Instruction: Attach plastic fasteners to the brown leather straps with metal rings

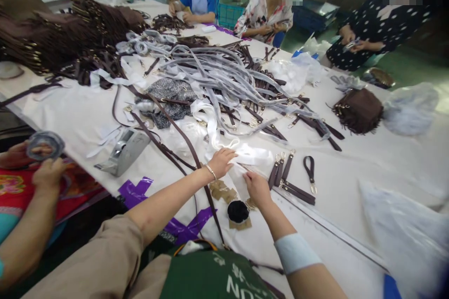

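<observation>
Two hands meet on one clear wrapper near the table's front edge.

Both sets of fingers are down on the clear plastic sleeve point(250, 159): the left hand point(220, 161) lies flat on its left end, fingers spread and loosely curled on it, while the right hand point(257, 187) pinches its near edge, fingertips closed on the film. Its long axis runs left to right along the front edge, lying between the two hands. Just right of the right hand, touching nothing, sits a row of short brown straps point(280, 170) with metal clasps, their long axes pointing away toward the far edge; the right hand is plainly the nearer one. A tape dispenser point(124, 152) stands well off to the left.
</observation>
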A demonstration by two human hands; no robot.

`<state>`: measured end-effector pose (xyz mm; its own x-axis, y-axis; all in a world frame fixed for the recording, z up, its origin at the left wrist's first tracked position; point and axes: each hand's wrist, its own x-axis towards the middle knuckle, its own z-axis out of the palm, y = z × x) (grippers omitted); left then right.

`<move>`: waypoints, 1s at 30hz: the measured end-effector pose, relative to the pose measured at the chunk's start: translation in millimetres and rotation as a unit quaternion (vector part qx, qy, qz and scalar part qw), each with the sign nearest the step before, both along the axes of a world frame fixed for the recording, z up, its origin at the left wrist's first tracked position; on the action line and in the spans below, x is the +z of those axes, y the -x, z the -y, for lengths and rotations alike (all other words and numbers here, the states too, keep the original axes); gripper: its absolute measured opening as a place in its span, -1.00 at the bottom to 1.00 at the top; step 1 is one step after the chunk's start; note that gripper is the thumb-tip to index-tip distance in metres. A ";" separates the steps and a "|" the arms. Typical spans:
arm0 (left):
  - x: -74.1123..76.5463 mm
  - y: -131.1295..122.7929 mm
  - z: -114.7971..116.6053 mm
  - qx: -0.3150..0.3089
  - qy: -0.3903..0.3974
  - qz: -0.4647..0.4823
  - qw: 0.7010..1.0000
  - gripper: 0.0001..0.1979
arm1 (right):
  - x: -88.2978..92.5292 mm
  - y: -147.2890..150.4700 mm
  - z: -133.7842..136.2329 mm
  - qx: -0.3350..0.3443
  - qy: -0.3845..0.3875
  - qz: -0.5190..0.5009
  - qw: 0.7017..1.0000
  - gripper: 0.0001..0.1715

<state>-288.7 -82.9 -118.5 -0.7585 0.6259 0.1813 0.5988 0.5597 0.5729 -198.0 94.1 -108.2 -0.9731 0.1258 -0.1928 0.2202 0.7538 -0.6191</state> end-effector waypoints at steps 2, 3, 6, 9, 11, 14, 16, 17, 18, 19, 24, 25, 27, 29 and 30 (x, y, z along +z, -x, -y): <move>0.4 -6.8 4.0 0.061 -0.091 -0.003 0.994 -0.67 | 3.3 -1.8 -10.7 -0.042 0.039 0.001 0.998 -0.66; 0.0 -13.7 6.6 0.095 -0.123 0.006 0.988 -0.72 | 5.3 -3.0 -16.3 -0.064 0.063 0.000 0.996 -0.63; -6.4 -52.6 13.5 0.125 -0.151 0.072 0.978 -0.79 | 11.3 -12.2 -33.0 -0.143 0.180 -0.007 0.973 -0.52; -19.6 -113.3 10.5 -0.012 -0.096 0.173 0.980 -0.80 | 15.3 -35.9 -46.6 -0.290 0.436 0.003 0.852 -0.58; -28.5 -152.6 -0.7 -0.138 -0.024 0.230 0.963 -0.81 | 16.2 -60.3 -54.1 -0.354 0.530 0.003 0.770 -0.59; -37.5 -184.4 -27.4 -0.244 0.057 0.257 0.933 -0.82 | 18.2 -105.9 -71.1 -0.395 0.536 -0.024 0.746 -0.62; -39.9 -183.0 -46.1 -0.243 0.070 0.251 0.934 -0.80 | 23.5 -140.8 -91.8 -0.422 0.558 -0.059 0.712 -0.65; -40.1 -177.7 -54.3 -0.235 0.072 0.246 0.937 -0.78 | 27.9 -159.5 -105.1 -0.433 0.573 -0.084 0.691 -0.67; -39.6 -171.6 -61.4 -0.228 0.076 0.242 0.940 -0.76 | 33.1 -179.0 -119.4 -0.440 0.589 -0.113 0.668 -0.68; -38.8 -166.3 -67.2 -0.223 0.083 0.238 0.942 -0.75 | 38.7 -199.1 -133.7 -0.446 0.603 -0.146 0.645 -0.68; -39.7 -189.2 -89.2 -0.278 0.155 0.241 0.917 -0.76 | 50.1 -288.3 -159.9 -0.499 0.571 -0.240 0.606 -0.64; -42.3 -203.6 -94.9 -0.294 0.177 0.244 0.907 -0.75 | 45.4 -299.3 -152.5 -0.518 0.557 -0.224 0.610 -0.66; -49.0 -233.9 -109.3 -0.315 0.222 0.247 0.889 -0.69 | 29.3 -312.8 -130.4 -0.552 0.543 -0.179 0.606 -0.70; -56.3 -259.0 -127.2 -0.320 0.252 0.243 0.880 -0.65 | 8.6 -318.8 -107.4 -0.574 0.549 -0.151 0.588 -0.71; -59.4 -267.7 -136.7 -0.320 0.260 0.241 0.879 -0.65 | -1.3 -320.9 -98.3 -0.581 0.555 -0.144 0.578 -0.71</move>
